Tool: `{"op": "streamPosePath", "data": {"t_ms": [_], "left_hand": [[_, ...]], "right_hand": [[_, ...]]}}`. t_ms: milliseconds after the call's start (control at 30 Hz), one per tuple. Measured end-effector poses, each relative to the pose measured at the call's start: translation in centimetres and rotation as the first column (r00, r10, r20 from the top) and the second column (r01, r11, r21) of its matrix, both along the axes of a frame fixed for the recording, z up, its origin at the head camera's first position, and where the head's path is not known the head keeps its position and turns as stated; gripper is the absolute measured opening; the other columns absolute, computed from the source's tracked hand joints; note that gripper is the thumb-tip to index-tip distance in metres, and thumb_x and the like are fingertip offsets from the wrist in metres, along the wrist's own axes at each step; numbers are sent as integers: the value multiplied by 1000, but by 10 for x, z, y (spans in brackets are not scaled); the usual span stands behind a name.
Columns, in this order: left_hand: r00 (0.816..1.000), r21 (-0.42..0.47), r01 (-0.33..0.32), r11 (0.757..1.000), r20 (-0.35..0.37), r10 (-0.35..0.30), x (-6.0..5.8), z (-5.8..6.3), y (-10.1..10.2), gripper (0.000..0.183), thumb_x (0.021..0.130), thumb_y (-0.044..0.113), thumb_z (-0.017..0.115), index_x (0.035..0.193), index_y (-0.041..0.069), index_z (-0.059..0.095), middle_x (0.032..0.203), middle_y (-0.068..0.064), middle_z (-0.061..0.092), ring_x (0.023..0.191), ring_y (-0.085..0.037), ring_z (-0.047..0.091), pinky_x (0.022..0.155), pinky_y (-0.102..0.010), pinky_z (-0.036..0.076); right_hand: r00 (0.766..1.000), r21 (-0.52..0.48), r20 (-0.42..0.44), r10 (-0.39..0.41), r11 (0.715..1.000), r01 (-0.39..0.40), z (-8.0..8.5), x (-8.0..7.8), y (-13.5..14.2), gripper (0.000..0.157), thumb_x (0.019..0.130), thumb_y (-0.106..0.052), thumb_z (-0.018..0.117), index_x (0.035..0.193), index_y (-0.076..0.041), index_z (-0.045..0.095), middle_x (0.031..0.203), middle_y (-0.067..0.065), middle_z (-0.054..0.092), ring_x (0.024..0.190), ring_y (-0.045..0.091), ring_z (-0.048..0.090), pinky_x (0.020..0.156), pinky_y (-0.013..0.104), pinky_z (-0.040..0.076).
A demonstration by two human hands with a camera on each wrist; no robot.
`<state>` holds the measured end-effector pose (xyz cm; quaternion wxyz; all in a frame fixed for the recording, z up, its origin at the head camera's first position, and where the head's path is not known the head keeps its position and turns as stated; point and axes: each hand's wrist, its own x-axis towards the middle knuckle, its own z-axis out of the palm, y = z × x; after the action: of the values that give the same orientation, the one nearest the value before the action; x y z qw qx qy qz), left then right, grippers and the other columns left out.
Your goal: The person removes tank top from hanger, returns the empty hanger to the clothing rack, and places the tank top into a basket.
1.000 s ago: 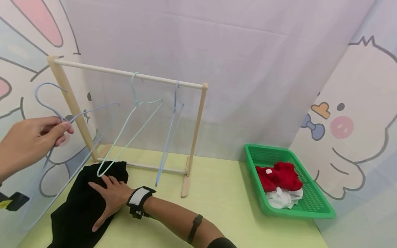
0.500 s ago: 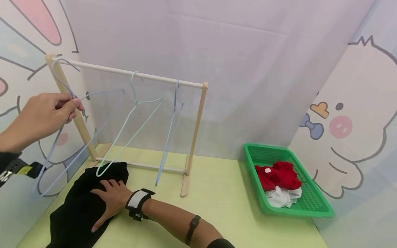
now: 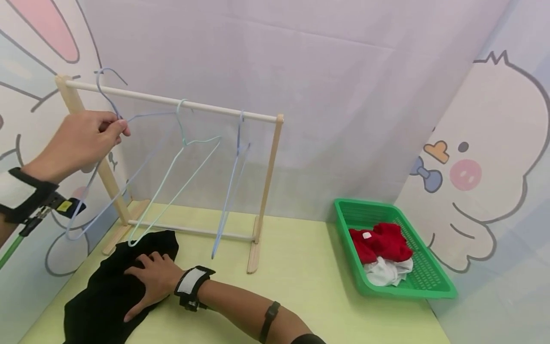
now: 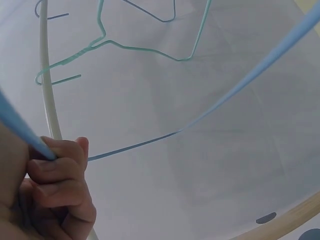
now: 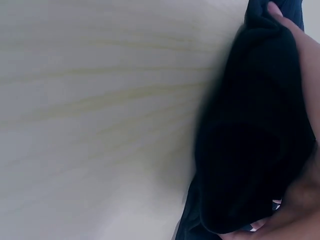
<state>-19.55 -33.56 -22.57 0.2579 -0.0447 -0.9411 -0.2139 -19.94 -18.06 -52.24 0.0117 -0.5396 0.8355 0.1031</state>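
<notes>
My left hand pinches a blue clothes hanger just below its hook, at the left end of the rack. In the head view the hook stands higher than the rack's rod; the gap between them cannot be judged. The left wrist view shows curled fingers on the blue wire, close by the rod. A crumpled black garment lies on the table at lower left. On top of it rests my right hand, fingers spread; in the right wrist view dark cloth hides part of that hand.
A wooden rack with a white rod carries a mint hanger and another blue hanger. On the right stands a green basket with red clothing and white clothing in it. Printed curtains enclose the table.
My left hand has risen and moved right with the blue hanger, bringing its hook from beside the rack post to above the rod. My right hand stays on the black garment.
</notes>
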Motion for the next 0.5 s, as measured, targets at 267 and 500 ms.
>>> {"op": "streamPosePath", "data": {"t_ms": [267, 500], "left_hand": [[999, 24, 16, 1000, 35, -16, -16, 3, -3, 44, 115, 25, 41, 109, -6, 73, 95, -27, 68, 69, -27, 48, 60, -34, 33], [998, 27, 23, 999, 50, -25, -29, 1, -4, 46, 115, 26, 42, 110, -8, 72, 94, -27, 68, 64, -28, 46, 60, -35, 32]], "right_hand": [[1000, -13, 1, 2, 1000, -2, 1, 2, 0, 96, 76, -94, 65, 160, -54, 39, 159, -20, 35, 135, 3, 39, 100, 19, 38], [1000, -10, 5, 4, 1000, -4, -2, 1, -3, 84, 83, -90, 64, 156, -54, 45, 155, -21, 39, 127, 1, 41, 90, 16, 39]]}}
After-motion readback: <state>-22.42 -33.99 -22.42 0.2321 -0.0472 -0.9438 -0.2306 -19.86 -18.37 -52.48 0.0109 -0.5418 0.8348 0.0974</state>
